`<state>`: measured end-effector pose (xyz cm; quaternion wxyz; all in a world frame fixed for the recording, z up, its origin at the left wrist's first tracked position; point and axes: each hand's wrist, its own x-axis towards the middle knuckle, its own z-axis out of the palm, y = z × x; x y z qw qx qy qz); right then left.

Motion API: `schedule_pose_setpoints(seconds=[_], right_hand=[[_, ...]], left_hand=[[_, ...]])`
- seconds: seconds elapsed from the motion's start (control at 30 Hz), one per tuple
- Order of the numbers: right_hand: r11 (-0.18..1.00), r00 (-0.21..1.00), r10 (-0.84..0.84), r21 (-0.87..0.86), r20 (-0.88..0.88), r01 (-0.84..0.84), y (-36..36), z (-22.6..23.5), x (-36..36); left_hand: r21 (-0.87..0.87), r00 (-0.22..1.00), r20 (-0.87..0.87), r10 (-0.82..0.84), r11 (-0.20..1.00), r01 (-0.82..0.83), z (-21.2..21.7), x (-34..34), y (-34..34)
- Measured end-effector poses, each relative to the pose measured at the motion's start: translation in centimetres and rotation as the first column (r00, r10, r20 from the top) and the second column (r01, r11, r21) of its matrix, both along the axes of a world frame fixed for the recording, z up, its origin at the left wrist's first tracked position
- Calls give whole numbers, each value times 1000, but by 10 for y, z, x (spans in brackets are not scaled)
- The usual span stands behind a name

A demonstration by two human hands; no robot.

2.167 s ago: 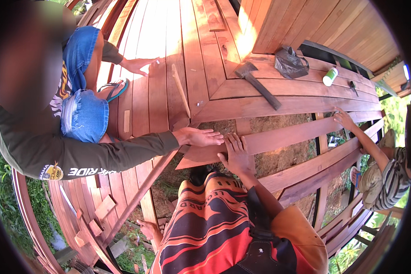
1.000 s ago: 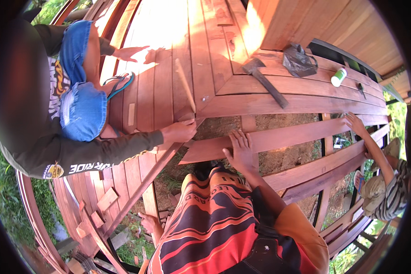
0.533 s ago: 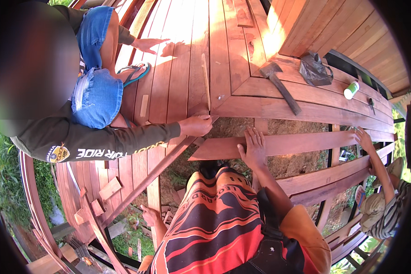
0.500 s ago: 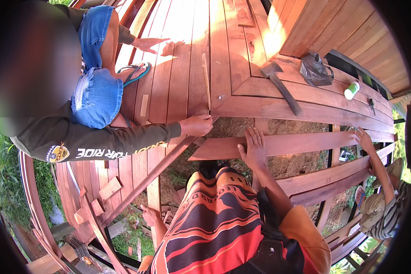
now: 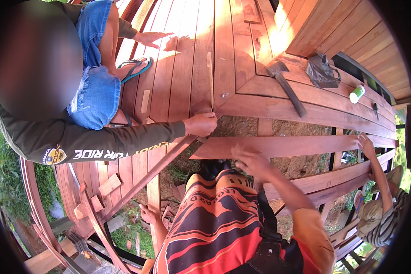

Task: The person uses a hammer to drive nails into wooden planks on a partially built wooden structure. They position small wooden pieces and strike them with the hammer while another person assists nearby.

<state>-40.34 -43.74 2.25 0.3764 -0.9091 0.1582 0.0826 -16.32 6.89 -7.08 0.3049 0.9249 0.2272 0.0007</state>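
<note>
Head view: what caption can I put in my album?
The wearer's right hand by a plank, an axe on the deck beyond.

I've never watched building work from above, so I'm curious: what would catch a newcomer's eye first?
Probably the vivid orange, red and black shirt at bottom centre. Just beyond it, a long reddish plank runs over the open gap in the deck. At upper right, a hatchet-like tool lies on the boards near a crumpled black bag.
</note>
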Motion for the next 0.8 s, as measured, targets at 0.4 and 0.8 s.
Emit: schedule_pose_setpoints(seconds=[0.4,0.8], right_hand=[[420,495,-343,-342,798,841,-266,119,19],[554,743,-650,-570,158,606,-238,-56,-41]], left_hand=[[81,895,361,-262,965,250,21,-32,-65],[160,814,324,-482,876,455,59,-84,-112]])
